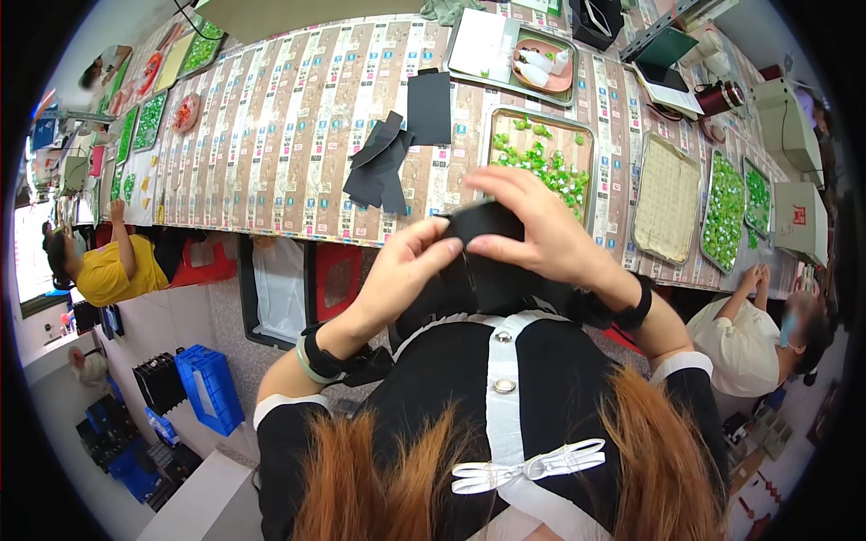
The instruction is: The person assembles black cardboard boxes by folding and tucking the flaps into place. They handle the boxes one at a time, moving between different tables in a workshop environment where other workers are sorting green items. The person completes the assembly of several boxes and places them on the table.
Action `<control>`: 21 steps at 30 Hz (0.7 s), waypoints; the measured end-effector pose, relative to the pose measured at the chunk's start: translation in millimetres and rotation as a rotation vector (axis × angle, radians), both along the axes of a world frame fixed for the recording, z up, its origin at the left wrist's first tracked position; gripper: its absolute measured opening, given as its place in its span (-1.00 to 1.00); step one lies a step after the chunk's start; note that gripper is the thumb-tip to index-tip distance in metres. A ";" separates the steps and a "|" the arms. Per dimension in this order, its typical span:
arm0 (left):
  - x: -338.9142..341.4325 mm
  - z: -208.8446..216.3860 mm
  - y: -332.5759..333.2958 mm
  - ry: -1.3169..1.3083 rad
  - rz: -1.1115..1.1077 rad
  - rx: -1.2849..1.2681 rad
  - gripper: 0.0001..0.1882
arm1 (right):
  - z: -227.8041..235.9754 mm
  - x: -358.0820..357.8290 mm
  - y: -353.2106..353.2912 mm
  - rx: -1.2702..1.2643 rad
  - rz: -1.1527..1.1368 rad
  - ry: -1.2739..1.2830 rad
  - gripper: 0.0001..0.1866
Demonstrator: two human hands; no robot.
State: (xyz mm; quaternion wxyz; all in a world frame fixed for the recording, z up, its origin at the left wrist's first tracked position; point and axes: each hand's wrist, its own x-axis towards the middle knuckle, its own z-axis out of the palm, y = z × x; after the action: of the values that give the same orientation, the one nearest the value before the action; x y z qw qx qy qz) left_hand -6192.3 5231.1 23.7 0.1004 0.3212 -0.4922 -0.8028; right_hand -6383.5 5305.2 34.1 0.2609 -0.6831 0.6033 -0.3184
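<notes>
Close to my body, at the table's near edge, a black folded piece (487, 225) of what looks like thin card or cloth is between my hands. My left hand (406, 270) pinches its left edge between thumb and fingers. My right hand (546, 225) is closed over its right side, thumb pressed on the front and fingers reaching over the top, slightly blurred. Beyond them on the table lie several overlapping black strips (379, 167) and a flat black rectangle (429, 108).
Right of the strips, a metal tray (591, 171) holds small green and white pieces. Behind it another tray (465, 68) carries white paper and a pink dish (544, 88). A cream-lined tray (666, 203) is further right. People sit at left (117, 266) and right (753, 347).
</notes>
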 end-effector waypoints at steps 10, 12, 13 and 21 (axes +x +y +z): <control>-14.3 -18.9 8.4 -0.022 -0.007 -0.288 -0.85 | -22.2 2.6 16.3 0.217 -0.157 -0.178 -0.01; -18.6 -6.1 9.5 0.002 -0.015 -0.276 -0.85 | -27.7 6.0 15.3 0.305 -0.177 -0.503 0.05; -18.7 -0.6 7.1 0.011 -0.062 -0.194 -0.84 | -30.1 5.7 15.4 0.393 -0.147 -0.752 0.06; -22.0 -15.4 6.7 -0.123 -0.271 -0.382 -0.83 | -29.7 4.4 34.9 0.297 -0.221 -0.341 -0.19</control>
State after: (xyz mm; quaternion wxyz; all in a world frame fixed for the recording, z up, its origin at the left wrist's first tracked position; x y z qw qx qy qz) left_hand -6214.3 5237.8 8.3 0.0205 0.2757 -0.6790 -0.6801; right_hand -6379.1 5340.1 4.3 0.4201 -0.5033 0.6618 -0.3636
